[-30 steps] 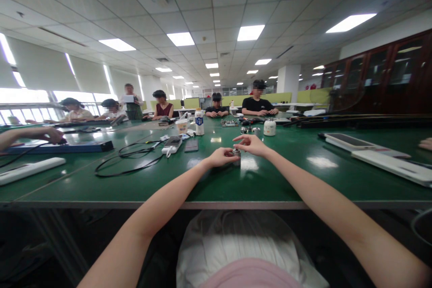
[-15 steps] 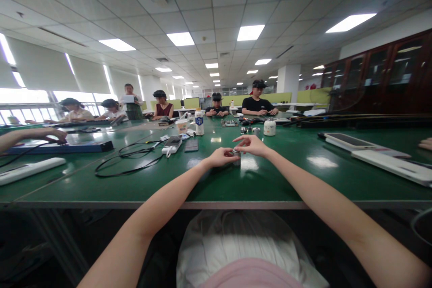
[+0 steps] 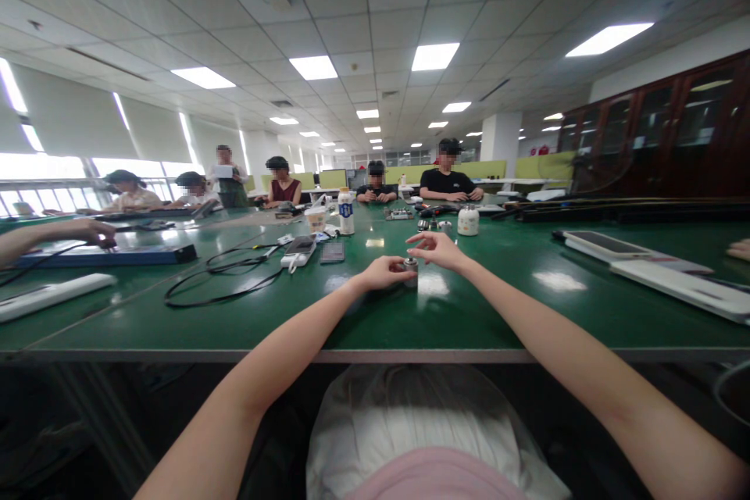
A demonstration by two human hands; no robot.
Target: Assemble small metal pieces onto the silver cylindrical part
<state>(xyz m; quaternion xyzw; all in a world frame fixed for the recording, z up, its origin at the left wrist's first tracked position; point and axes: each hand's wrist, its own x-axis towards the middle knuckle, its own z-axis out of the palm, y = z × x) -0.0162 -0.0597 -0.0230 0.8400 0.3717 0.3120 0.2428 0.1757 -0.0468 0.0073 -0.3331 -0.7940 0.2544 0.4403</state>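
Note:
My left hand [image 3: 383,273] rests low over the green table, its thumb and fingers wrapped around a small silver metal cylinder [image 3: 411,273]. The cylinder stands upright on the tabletop, partly covered by the fingers. Just above its top hovers my right hand [image 3: 439,250], thumb and index finger curled toward each other in a loose pinch. Whatever lies between those fingertips is too small to make out. The cylinder's top rim shows below them.
Beyond my hands stand a cream jar [image 3: 468,221], a white-and-blue bottle [image 3: 346,212] and a cup [image 3: 316,219]. A black cable [image 3: 223,301] loops at left near a white device [image 3: 298,250]. White panels [image 3: 680,289] lie at right. A co-worker's hand [image 3: 94,233] works at far left.
My right hand has risen slightly from the top of the cylinder, exposing more of its rim. My left hand keeps its hold, and the cylinder stays in place.

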